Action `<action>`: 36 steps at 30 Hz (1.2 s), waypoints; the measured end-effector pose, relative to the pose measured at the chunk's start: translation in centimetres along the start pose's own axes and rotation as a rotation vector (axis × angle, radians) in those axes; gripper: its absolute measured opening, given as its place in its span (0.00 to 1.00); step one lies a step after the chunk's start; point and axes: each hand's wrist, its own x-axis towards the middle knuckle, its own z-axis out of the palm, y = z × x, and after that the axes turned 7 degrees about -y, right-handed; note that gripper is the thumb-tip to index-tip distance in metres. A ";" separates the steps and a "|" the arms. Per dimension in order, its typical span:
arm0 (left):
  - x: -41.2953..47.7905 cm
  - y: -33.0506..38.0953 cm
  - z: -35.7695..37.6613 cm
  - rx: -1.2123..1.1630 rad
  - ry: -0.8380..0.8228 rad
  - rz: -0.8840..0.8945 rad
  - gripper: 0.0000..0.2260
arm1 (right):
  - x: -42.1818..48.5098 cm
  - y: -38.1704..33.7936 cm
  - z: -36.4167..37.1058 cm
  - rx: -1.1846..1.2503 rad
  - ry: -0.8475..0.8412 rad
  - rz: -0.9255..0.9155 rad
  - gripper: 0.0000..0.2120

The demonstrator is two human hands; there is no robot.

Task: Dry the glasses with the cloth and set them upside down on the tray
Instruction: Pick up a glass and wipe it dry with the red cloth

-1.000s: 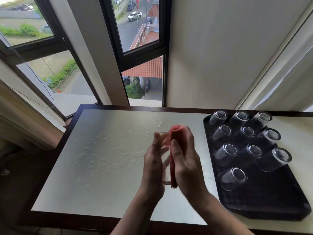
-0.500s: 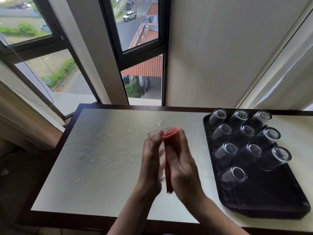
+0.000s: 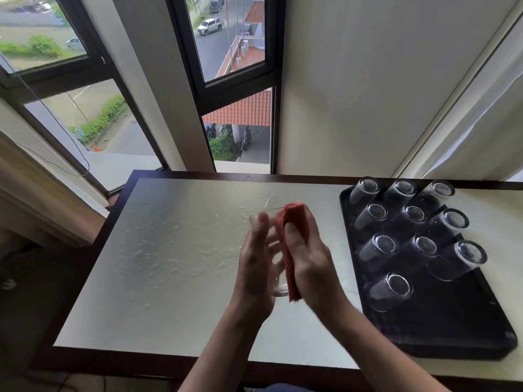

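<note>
Head view. The tabletop point(image 3: 169, 306) had a dark rim along the bottom and left of frame, with a window point(image 3: 235, 46) behind it at top. Bare pale surface lay left of the hands, spotted with water droplets point(image 3: 169, 250). A black tray point(image 3: 452, 340) sat at right, its left rim near the right hand point(image 3: 308, 258). Ten glasses point(image 3: 376, 251) stood upside down on its far part.

At frame centre, above the tabletop, the left hand point(image 3: 254, 273) curled round a clear glass point(image 3: 278, 291). The right hand gripped a folded red cloth point(image 3: 291, 250) and pressed it against the glass.
</note>
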 end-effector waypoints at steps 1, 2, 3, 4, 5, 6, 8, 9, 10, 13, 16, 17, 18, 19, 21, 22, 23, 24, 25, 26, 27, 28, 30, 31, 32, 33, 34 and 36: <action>0.0 0.1 -0.3 -0.033 -0.010 0.009 0.43 | -0.9 0.2 0.5 -0.061 0.002 -0.028 0.27; 0.0 0.1 -0.8 -0.077 -0.016 0.006 0.44 | -1.6 0.4 0.8 -0.107 0.001 -0.055 0.29; 0.0 0.1 -1.2 -0.106 -0.026 0.002 0.45 | -1.9 0.7 0.8 -0.127 -0.011 -0.086 0.30; -0.1 0.1 -1.3 -0.110 -0.035 0.003 0.44 | -1.8 0.8 0.5 -0.122 -0.026 -0.102 0.30; -0.3 0.0 -1.1 -0.092 -0.039 0.012 0.42 | -1.2 1.0 0.1 -0.096 -0.029 -0.101 0.29; -0.4 0.0 -0.8 -0.054 -0.049 0.015 0.39 | -0.5 0.9 -0.4 -0.048 -0.018 -0.073 0.27; -0.6 -0.3 0.0 0.046 -0.062 -0.006 0.38 | 0.8 0.8 -1.2 0.102 0.015 0.042 0.23; -0.6 -0.5 0.3 0.084 -0.061 -0.016 0.42 | 1.1 0.9 -1.3 0.116 0.024 0.071 0.24; -0.6 -0.7 0.3 0.096 -0.057 -0.027 0.45 | 0.8 0.7 -1.0 0.082 0.035 0.063 0.25; -0.3 -1.1 -0.5 -0.046 -0.024 -0.034 0.53 | -1.8 0.7 0.9 -0.067 0.063 -0.042 0.28; -0.2 -1.4 -0.9 -0.218 0.088 -0.046 0.54 | -3.6 1.5 1.9 -0.250 0.043 -0.132 0.31; -0.3 -1.5 -1.0 -0.234 0.115 -0.044 0.54 | -3.5 1.6 1.8 -0.244 0.010 -0.122 0.31; -0.4 -1.6 -0.9 -0.224 0.146 -0.034 0.54 | -3.0 1.5 1.5 -0.190 -0.032 -0.086 0.31; -0.6 -1.5 -0.8 -0.192 0.161 -0.012 0.52 | -2.4 1.5 1.1 -0.122 -0.069 -0.040 0.30; -1.0 -1.1 -0.4 -0.108 0.151 0.030 0.48 | -0.9 1.4 0.4 0.010 -0.109 0.025 0.29; -1.2 -0.8 0.0 -0.077 0.130 0.046 0.44 | -0.3 1.3 0.0 0.046 -0.110 0.038 0.30; -1.3 -0.7 0.1 -0.048 0.105 0.054 0.42 | -0.1 1.1 -0.2 0.044 -0.107 0.034 0.33; -1.3 -0.6 0.2 -0.027 0.084 0.048 0.41 | -0.2 0.7 -0.3 0.010 -0.101 0.025 0.37; -1.2 -0.6 0.1 -0.010 0.082 0.034 0.40 | -0.6 0.4 -0.1 -0.040 -0.087 0.015 0.39; -1.2 -0.4 0.0 -0.018 0.086 0.007 0.38 | -1.3 0.2 0.3 -0.097 -0.076 0.005 0.39; -1.2 -0.3 -0.2 -0.045 0.088 -0.026 0.37 | -1.9 0.0 0.7 -0.163 -0.066 -0.014 0.39; -1.1 -0.2 -0.4 -0.079 0.095 -0.063 0.37 | -2.4 0.0 1.1 -0.223 -0.054 -0.039 0.38; -0.9 -0.3 -0.8 -0.130 0.112 -0.082 0.36 | -2.4 0.3 1.3 -0.258 -0.030 -0.074 0.35; -0.9 -0.4 -0.8 -0.137 0.133 -0.066 0.34 | -1.8 0.3 1.1 -0.227 -0.021 -0.069 0.32; -0.9 -0.5 -0.7 -0.130 0.152 -0.041 0.31 | -1.0 0.3 0.7 -0.165 -0.012 -0.048 0.29; -0.9 -0.5 -0.6 -0.115 0.165 -0.024 0.29 | -0.1 0.3 0.3 -0.064 -0.015 -0.018 0.26; -1.1 -0.4 -0.3 -0.105 0.168 -0.020 0.27 | 0.7 0.3 0.0 0.050 -0.017 0.015 0.25; -1.4 -0.2 0.4 -0.074 0.136 -0.041 0.28 | 1.3 0.4 -0.2 0.153 -0.011 0.061 0.25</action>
